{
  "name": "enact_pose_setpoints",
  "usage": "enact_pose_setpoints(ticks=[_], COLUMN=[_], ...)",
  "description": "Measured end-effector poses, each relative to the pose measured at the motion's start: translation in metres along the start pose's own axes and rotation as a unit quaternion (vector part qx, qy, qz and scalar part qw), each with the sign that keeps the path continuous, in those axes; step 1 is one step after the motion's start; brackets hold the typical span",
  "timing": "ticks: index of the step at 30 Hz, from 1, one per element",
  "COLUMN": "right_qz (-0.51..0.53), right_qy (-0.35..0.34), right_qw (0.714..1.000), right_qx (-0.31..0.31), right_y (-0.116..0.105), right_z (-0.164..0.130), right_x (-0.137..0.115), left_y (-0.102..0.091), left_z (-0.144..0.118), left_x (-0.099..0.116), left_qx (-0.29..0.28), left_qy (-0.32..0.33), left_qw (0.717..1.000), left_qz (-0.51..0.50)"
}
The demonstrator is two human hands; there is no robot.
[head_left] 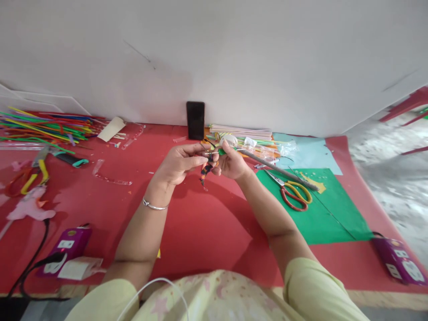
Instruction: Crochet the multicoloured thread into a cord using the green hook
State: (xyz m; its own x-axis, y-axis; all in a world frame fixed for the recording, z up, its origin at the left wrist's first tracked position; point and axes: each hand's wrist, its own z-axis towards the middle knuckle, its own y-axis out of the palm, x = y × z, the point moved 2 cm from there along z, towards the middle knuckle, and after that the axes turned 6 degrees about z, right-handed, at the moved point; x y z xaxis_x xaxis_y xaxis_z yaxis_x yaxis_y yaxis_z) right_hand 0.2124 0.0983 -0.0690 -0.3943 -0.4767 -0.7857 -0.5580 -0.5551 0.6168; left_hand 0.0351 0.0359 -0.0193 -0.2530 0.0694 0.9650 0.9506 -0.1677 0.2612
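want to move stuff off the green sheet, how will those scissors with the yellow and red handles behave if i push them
The scissors lie flat on the green sheet, so they would probably slide, not roll. The metal blades look stiff, and the looped handles give an easy grip. The thin sheet may shift or wrinkle with them.

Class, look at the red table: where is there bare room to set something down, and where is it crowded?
Free: the red table between the forearms, from the hands down to the near edge. Another patch lies between the straws and the phone. Crowded: the green sheet with the scissors, and the paper stack behind the hands.
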Motion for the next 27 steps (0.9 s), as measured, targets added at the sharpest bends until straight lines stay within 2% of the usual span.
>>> enact_pose_setpoints(ticks=[4,6,11,17,22,27], right_qz=[-0.011,-0.019,-0.061,-0.102,-0.128,-0.171], right_qy=[-0.022,-0.023,0.018,0.068,0.06,0.033], right_qw=[1.0,0.999,0.993,0.983,0.98,0.979], right_qx=[0.0,-0.015,-0.099,-0.135,-0.139,-0.107], right_y=[0.0,-0.004,-0.023,-0.027,-0.018,-0.014], right_z=[0.0,0.0,0.0,-0.01,-0.021,-0.028], right_x=[0.002,0.004,0.006,-0.009,-0.022,-0.028], left_y=[-0.003,-0.005,-0.004,-0.006,-0.007,-0.01], left_z=[0.001,0.001,-0.003,-0.003,-0.001,0.0], left_x=[-0.002,-0.003,-0.002,-0.001,-0.002,-0.004], left_qx=[0.014,0.002,-0.061,-0.066,-0.096,-0.075], left_qy=[0.016,0.019,0.017,-0.005,-0.008,-0.021], left_qw=[0.999,0.998,0.991,0.989,0.983,0.981], left_qz=[0.031,0.058,0.12,0.132,0.156,0.176])
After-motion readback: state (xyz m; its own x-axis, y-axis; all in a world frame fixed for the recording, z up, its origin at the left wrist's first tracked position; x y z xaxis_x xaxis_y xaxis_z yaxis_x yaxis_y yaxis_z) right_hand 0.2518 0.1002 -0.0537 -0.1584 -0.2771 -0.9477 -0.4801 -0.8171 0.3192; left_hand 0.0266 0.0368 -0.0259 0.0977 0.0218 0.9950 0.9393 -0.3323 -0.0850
